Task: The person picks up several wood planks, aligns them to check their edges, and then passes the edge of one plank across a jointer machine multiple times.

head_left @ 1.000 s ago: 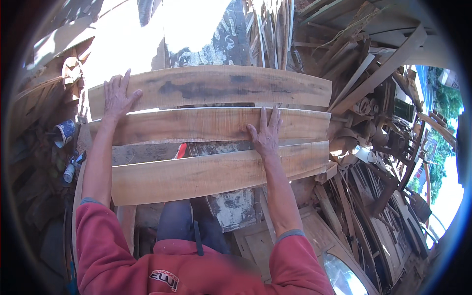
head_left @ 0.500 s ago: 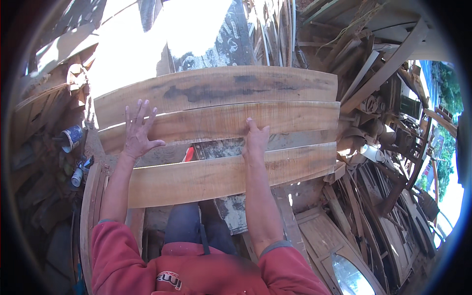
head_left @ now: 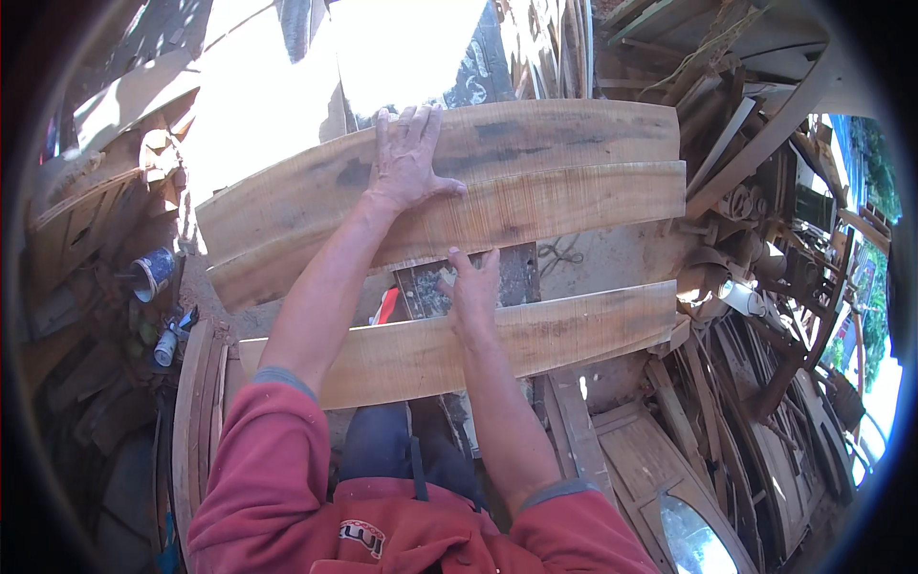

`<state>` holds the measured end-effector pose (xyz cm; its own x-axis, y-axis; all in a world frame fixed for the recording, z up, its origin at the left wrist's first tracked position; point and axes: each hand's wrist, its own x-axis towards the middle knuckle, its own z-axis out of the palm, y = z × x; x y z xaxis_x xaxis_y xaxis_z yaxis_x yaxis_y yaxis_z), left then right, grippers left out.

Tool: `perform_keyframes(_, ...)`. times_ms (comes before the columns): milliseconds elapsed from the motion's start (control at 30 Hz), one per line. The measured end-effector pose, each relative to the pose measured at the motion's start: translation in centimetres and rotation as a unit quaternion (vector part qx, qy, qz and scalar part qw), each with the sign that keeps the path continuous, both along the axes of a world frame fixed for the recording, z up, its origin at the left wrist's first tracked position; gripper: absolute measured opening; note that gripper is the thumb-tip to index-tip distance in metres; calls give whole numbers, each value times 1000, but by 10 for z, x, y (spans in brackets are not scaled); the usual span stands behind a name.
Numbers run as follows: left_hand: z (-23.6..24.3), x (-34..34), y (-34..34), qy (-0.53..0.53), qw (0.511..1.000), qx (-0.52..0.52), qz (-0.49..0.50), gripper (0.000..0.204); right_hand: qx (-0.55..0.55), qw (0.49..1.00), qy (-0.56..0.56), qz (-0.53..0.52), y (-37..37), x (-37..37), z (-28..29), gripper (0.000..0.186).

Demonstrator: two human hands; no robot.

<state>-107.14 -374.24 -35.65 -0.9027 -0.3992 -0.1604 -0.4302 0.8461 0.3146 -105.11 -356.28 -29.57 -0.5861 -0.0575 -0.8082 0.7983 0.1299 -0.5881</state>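
Three long wooden boards lie across in front of me. My left hand [head_left: 409,165] lies flat on the far board [head_left: 583,124], which has a dark stain, its fingers reaching that board's far edge. Its thumb points over the middle board [head_left: 593,199]. The far and middle boards lie against each other. My right hand [head_left: 472,292] is at the near edge of the middle board, fingers apart and upward. Its forearm crosses the near board [head_left: 583,325], which lies apart from the other two, across a gap.
At left are a paint-stained container [head_left: 153,274] and a small white bottle [head_left: 165,348]. A red and white object [head_left: 385,306] shows in the gap. A wooden door panel with glass [head_left: 693,536] leans at lower right. Scrap timber and machinery crowd the right side.
My left hand has moved right and away, onto the far board. My right hand has drawn back from the middle board's top to its near edge. The far pair sits farther from the near board.
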Motion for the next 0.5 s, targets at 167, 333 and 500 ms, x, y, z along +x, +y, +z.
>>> perform_keyframes(167,0,-2,-1,-32,999,-3,6,129,-35,991,-31,-125,-23,-3,-2,55)
perform_keyframes(333,0,-5,9,-35,999,-16,0,124,-46,996,-13,-73,-2,5,-21,56)
perform_keyframes(500,0,26,7,45,997,-62,-33,111,61,977,202,6,89,5,-3,68)
